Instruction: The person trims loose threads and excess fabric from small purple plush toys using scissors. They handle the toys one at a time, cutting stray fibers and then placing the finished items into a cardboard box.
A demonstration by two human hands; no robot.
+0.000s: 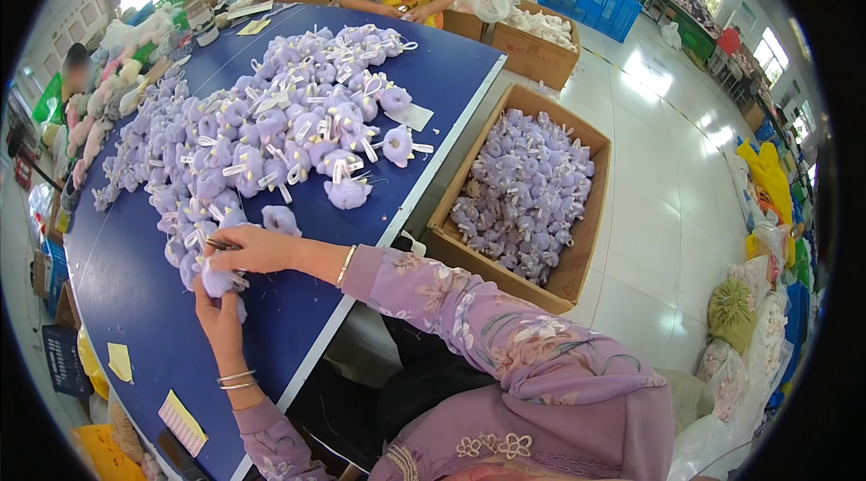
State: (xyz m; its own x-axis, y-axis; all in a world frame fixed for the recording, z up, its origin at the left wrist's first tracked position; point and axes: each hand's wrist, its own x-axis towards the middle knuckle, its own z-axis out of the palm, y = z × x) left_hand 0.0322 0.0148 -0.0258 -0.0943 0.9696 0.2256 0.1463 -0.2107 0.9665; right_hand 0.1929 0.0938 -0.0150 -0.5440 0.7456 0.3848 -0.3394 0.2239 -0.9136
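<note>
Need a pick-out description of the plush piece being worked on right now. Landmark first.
Start at the blue table and its big heap of lilac plush pieces. Follow the heap to its near end, where both hands meet. The plush piece is the only one held: the left hand grips it from below and the right hand is on top.

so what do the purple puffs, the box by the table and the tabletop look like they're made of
Purple puffs: likely plush or faux fur, matte and fuzzy, with white ribbon-like loops. The left hand and right hand hold one puff.
Box: corrugated cardboard by the look, plain brown with folded flaps.
Tabletop: smooth blue surface with a pale edge, perhaps laminate or a covering; cannot tell which.
</note>
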